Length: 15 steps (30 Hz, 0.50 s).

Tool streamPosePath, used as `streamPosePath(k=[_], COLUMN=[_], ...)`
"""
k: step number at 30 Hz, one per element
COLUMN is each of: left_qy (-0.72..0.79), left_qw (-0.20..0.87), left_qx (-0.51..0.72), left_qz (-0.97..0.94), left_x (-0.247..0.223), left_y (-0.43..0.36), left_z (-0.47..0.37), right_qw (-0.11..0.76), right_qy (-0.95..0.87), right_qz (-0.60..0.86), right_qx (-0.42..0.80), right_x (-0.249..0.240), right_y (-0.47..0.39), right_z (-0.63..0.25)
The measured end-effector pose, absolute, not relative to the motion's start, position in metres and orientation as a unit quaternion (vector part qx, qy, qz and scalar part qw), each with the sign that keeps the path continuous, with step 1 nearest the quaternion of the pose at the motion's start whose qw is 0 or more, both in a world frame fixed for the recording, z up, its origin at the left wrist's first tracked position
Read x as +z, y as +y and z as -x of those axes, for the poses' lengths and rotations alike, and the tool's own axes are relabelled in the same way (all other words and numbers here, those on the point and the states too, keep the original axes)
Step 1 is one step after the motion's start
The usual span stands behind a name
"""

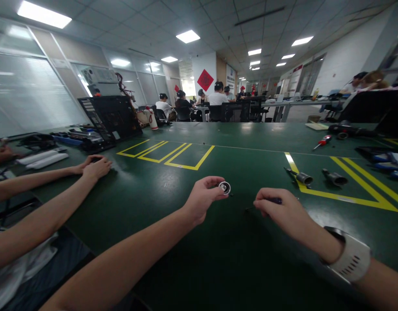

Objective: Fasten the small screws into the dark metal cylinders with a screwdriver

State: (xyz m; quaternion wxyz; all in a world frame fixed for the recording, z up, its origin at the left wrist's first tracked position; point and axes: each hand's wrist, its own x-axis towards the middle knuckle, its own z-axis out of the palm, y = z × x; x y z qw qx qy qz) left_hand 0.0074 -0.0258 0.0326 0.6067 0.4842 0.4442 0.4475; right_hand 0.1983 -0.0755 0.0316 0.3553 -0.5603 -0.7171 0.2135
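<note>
Between the thumb and fingers of my left hand (203, 194) is a small round metal cup-shaped part (224, 187), its open side turned toward me. My right hand (279, 207), with a watch on the wrist, is closed around a screwdriver (275, 200) with a dark purple handle. The thin shaft points left and down, close to the green tabletop (199, 250). A tiny dark piece (232, 194) lies on the table just right of the round part. Beyond my right hand, two grey metal parts with cup-like ends (304, 178) (335, 178) lie at a yellow-taped area.
At my left, another person's hands (97, 166) rest over the table. A black metal frame (111, 116) and white bars (46, 160) stand farther left. A red-handled screwdriver (323, 141) lies at the back right, with blue-handled tools (391, 166) near the right edge.
</note>
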Motion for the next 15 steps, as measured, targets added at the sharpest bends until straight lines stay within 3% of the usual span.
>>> streamPosePath(k=[8, 15], left_qy=[0.428, 0.417], left_qw=[0.612, 0.612], left_qx=[0.445, 0.439], left_qz=[-0.495, -0.509], left_x=[0.03, 0.031], left_y=[-0.026, -0.032], left_z=[-0.007, -0.011], right_qw=[0.511, 0.446], right_qy=[-0.723, -0.812], right_qz=[0.446, 0.369], right_qx=[0.132, 0.079], right_x=[0.024, 0.028], right_y=[-0.096, -0.103], right_z=[-0.193, -0.179])
